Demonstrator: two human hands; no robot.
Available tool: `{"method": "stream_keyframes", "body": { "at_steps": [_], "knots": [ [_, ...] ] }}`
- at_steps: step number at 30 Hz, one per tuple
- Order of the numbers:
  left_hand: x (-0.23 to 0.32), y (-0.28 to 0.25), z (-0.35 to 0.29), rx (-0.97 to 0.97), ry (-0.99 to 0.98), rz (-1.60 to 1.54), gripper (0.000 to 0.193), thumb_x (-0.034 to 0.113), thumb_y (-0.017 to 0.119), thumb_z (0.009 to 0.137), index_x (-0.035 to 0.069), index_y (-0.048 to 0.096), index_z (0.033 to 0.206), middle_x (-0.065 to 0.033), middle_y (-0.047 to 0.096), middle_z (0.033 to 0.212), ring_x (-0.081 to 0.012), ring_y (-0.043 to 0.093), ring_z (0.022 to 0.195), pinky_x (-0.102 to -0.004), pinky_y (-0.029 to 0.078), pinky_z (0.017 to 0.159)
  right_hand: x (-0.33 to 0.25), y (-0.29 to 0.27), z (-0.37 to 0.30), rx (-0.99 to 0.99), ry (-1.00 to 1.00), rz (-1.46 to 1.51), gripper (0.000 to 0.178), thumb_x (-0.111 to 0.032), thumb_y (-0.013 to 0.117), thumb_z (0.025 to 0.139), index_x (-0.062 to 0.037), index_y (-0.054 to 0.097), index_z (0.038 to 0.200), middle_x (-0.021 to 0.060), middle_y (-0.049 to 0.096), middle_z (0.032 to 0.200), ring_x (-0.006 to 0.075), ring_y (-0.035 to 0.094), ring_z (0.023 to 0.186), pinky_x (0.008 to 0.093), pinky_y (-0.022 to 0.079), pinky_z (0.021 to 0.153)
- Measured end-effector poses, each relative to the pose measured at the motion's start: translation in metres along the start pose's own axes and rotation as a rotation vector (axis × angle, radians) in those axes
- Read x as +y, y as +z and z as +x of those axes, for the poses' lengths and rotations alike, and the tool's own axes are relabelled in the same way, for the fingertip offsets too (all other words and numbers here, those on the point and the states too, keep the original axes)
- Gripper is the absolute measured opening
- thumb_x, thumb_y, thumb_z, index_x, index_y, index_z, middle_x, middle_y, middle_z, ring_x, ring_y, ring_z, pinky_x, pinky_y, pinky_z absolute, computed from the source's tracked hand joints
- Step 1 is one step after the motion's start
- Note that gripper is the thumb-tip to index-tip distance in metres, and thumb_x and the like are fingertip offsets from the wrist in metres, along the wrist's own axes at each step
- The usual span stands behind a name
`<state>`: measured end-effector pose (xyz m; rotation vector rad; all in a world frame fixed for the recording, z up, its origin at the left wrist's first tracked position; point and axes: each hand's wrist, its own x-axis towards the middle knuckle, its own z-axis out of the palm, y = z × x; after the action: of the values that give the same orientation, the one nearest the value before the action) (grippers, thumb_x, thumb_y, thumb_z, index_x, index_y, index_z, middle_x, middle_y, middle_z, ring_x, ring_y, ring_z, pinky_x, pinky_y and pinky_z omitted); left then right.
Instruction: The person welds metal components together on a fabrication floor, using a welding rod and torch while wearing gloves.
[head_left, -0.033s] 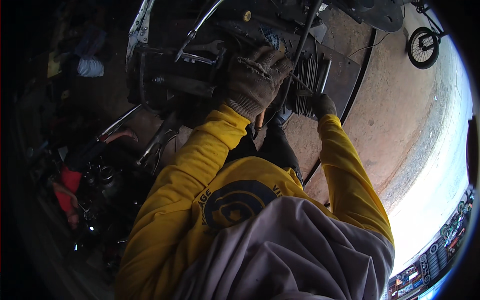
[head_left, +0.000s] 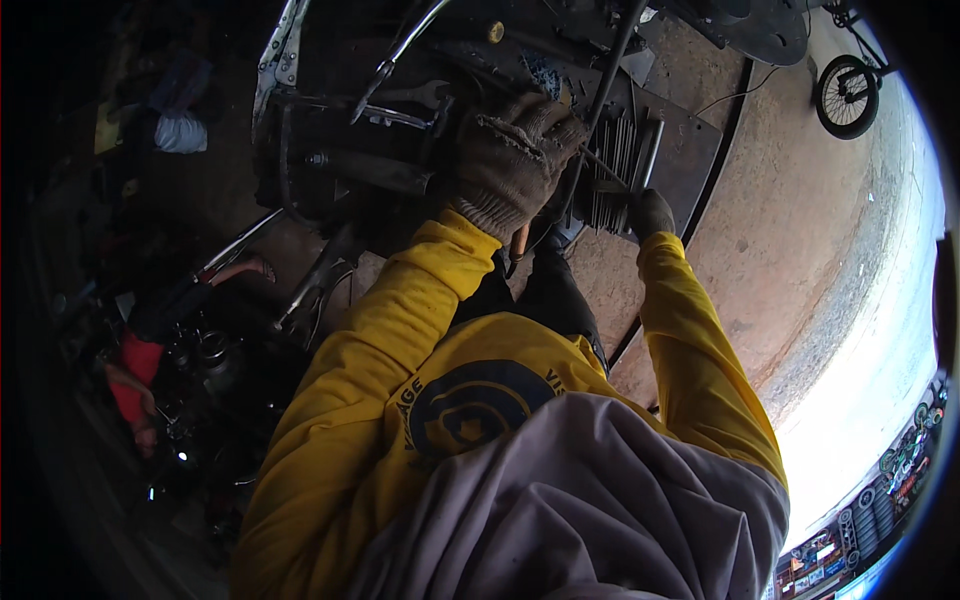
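a workshop: metal rods, seemingly a wrench.

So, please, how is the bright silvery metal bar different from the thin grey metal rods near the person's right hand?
The bright silvery metal bar is a single piece, whereas the thin grey metal rods form a row of several. The bar looks thicker; each rod is narrower. The bar shines, while the rods look duller. Both are long and straight.
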<state>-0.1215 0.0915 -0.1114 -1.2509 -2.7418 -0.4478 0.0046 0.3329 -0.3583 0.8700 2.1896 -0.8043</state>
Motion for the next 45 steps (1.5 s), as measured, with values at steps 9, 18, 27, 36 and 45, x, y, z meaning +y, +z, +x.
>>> {"method": "stream_keyframes", "body": {
  "at_steps": [9, 18, 27, 36, 45],
  "knots": [
    [-0.001, 0.004, -0.007, 0.040, -0.018, -0.036, 0.037, 0.017, 0.071, 0.078, 0.014, 0.068, 0.114, -0.0037, 0.062, 0.120, -0.0259, 0.057, 0.116, -0.0396, 0.051, 0.095, 0.014, -0.032, -0.110, 0.013, -0.097, 1.162, 0.035, -0.030, 0.056, 0.099, -0.0015, 0.059, 0.120, 0.0014, 0.051, 0.063, 0.0108, 0.048, 0.047, 0.0254, 0.043, 0.043],
    [0.000, 0.003, -0.002, 0.116, -0.029, -0.034, 0.026, 0.020, 0.066, 0.081, 0.017, 0.069, 0.107, -0.0004, 0.064, 0.109, -0.0222, 0.061, 0.105, -0.0389, 0.054, 0.080, -0.129, -0.107, -0.181, -0.057, -0.399, 1.056, 0.033, -0.022, 0.063, 0.094, 0.0039, 0.064, 0.114, 0.0064, 0.066, 0.072, 0.0123, 0.059, 0.050, 0.0216, 0.043, 0.043],
    [-0.004, 0.004, -0.008, 0.166, -0.033, 0.025, 0.024, 0.021, 0.066, 0.084, 0.018, 0.067, 0.108, -0.0011, 0.064, 0.114, -0.0227, 0.062, 0.110, -0.0421, 0.053, 0.083, -0.124, -0.105, -0.172, -0.048, -0.415, 0.956, 0.025, -0.011, 0.059, 0.094, 0.0059, 0.061, 0.113, 0.0094, 0.064, 0.078, 0.0160, 0.061, 0.057, 0.0260, 0.050, 0.050],
    [0.000, 0.004, -0.004, 0.193, -0.046, -0.064, 0.020, 0.016, 0.058, 0.088, 0.016, 0.067, 0.106, -0.0017, 0.064, 0.110, -0.0260, 0.061, 0.110, -0.0423, 0.051, 0.088, -0.151, -0.185, -0.174, 0.340, -0.796, 1.122, 0.042, -0.019, 0.059, 0.098, 0.0019, 0.051, 0.134, 0.0130, 0.062, 0.112, 0.0195, 0.067, 0.093, 0.0348, 0.059, 0.078],
    [0.005, -0.005, -0.002, 0.085, -0.096, -0.055, 0.023, 0.014, 0.052, 0.088, 0.018, 0.065, 0.107, -0.0024, 0.062, 0.110, -0.0210, 0.061, 0.107, -0.0402, 0.048, 0.092, -0.267, -0.259, -0.164, 0.401, -1.078, 1.349, 0.046, -0.023, 0.052, 0.102, -0.0056, 0.039, 0.143, 0.0108, 0.057, 0.126, 0.0225, 0.061, 0.113, 0.0332, 0.056, 0.089]
  ]
}}
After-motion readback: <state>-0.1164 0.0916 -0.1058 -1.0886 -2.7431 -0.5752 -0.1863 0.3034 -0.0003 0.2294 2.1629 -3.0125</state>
